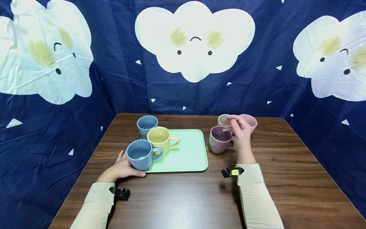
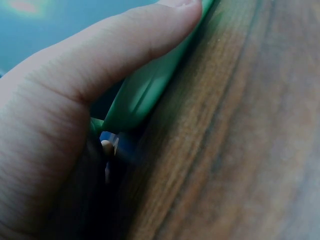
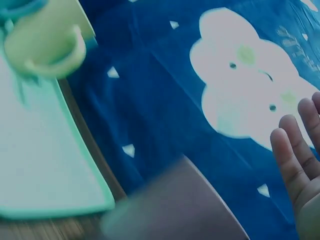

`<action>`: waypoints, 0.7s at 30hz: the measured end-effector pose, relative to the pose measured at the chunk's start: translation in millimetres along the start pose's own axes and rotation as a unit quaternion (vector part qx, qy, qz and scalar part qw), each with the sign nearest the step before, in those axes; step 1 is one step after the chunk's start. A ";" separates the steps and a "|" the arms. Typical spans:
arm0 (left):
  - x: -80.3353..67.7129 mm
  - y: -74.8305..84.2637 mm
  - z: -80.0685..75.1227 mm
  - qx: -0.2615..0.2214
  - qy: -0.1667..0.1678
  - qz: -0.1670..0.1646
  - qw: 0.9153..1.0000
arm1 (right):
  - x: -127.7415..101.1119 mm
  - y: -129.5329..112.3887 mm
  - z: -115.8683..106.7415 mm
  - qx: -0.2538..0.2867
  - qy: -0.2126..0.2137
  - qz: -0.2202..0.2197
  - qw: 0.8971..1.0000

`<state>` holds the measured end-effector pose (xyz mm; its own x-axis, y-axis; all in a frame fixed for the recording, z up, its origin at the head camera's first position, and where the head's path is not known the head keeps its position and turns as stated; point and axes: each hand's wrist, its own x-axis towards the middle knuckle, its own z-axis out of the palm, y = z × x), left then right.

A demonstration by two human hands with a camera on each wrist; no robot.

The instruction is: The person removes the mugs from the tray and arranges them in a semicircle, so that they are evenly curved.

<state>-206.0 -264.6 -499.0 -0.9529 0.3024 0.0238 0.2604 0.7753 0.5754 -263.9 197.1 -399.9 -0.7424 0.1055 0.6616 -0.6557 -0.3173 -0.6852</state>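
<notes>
My left hand (image 1: 123, 167) holds the near left corner of a light green tray (image 1: 186, 156), its thumb along the front edge and its fingers by the left side; part of the grip is hidden. A blue mug (image 1: 140, 155) stands on that corner, close against the hand. Behind it are a yellow mug (image 1: 159, 138) and another blue mug (image 1: 146, 124) at the tray's far left. Over to the right, my right hand (image 1: 240, 132) hovers with loosely extended fingers beside a purple mug (image 1: 219, 140), holding nothing. It partly covers a pink mug (image 1: 250, 120) and a pale mug (image 1: 223, 119).
A brown wooden table (image 1: 183, 197) carries everything. Dark blue cloth (image 1: 120, 79) with white clouds hangs behind the table and along both sides. The purple mug stands just off the tray's right edge, with the pale and pink mugs near the table's back edge.
</notes>
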 end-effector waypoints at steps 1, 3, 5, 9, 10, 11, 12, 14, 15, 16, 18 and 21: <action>0.1 0.3 0.0 -0.001 0.000 0.000 1.000 | -0.7 1.5 7.2 0.003 -0.006 0.004 1.000; 0.0 0.3 -0.2 -0.001 0.000 0.000 1.000 | -2.6 4.2 22.2 0.001 -0.019 0.014 1.000; -0.4 0.0 -0.4 0.002 0.001 0.000 1.000 | -4.9 8.0 36.9 0.001 -0.035 0.021 0.999; -1.1 -0.7 0.1 0.004 0.002 -0.001 1.000 | -10.7 16.9 65.2 0.012 -0.067 0.041 0.997; -1.2 -0.8 0.3 0.003 0.002 -0.001 1.000 | -12.3 19.8 71.1 0.011 -0.071 0.048 0.996; -1.2 -0.9 0.4 0.003 0.003 -0.001 1.000 | -14.0 22.5 77.1 0.008 -0.073 0.058 0.996; -1.1 -0.8 0.6 0.003 0.003 0.000 1.000 | -15.7 25.9 82.1 0.002 -0.075 0.069 0.995; -0.8 -0.7 0.6 0.002 0.003 0.000 1.000 | -19.4 32.9 90.6 -0.019 -0.077 0.092 0.993; -0.7 -0.5 0.6 0.002 0.003 0.001 1.000 | -21.2 36.8 94.0 -0.029 -0.077 0.105 0.991; -0.6 -0.4 0.5 0.002 0.003 0.001 1.000 | -23.0 41.0 96.8 -0.041 -0.077 0.118 0.989; -0.6 -0.2 0.2 0.001 0.004 0.003 1.000 | -26.9 50.7 100.4 -0.062 -0.078 0.141 0.985; -1.1 0.1 -0.4 0.000 0.006 0.003 1.000 | -33.3 64.3 103.3 -0.089 -0.082 0.169 0.978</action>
<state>-205.1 -265.1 -498.7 -0.9531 0.3003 0.0365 0.2657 0.7733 0.5756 -267.1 75.7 -434.5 -0.8981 -0.1346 0.4187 -0.4014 -0.1379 -0.9054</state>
